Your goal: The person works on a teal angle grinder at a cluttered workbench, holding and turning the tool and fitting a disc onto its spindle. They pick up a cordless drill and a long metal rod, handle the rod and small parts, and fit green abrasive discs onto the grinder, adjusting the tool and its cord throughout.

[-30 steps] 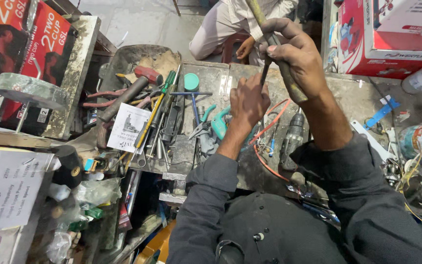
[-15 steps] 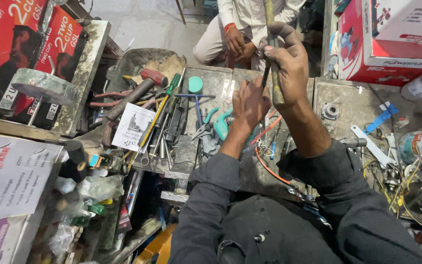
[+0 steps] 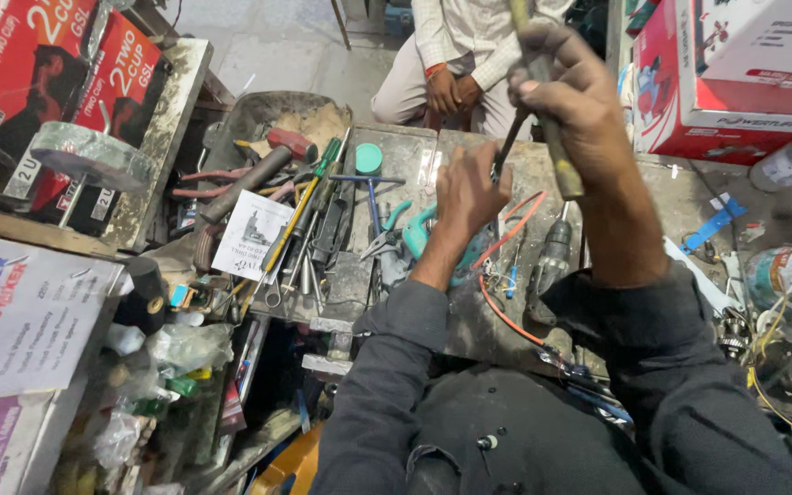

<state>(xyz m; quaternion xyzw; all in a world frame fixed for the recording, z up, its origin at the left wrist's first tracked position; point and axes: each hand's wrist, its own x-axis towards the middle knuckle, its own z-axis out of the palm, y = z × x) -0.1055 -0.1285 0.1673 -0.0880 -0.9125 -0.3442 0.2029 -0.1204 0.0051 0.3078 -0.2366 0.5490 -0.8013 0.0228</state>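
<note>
The left hand [image 3: 465, 194] is nearest, fingers closed on the low end of a thin dark rod [image 3: 506, 147]. Above it, the right hand [image 3: 568, 92] grips a worn tool handle [image 3: 556, 151]. Beyond sits another person [image 3: 465, 55].

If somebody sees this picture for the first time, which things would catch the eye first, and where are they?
First come the two hands raised over the middle of the workbench: the right hand grips a long yellowish-handled tool, and the left hand pinches a thin dark rod beside it. Next, the bright red boxes at the upper right stand out. At the left of the bench lies a crowd of hand tools, among them a red-headed hammer.
</note>
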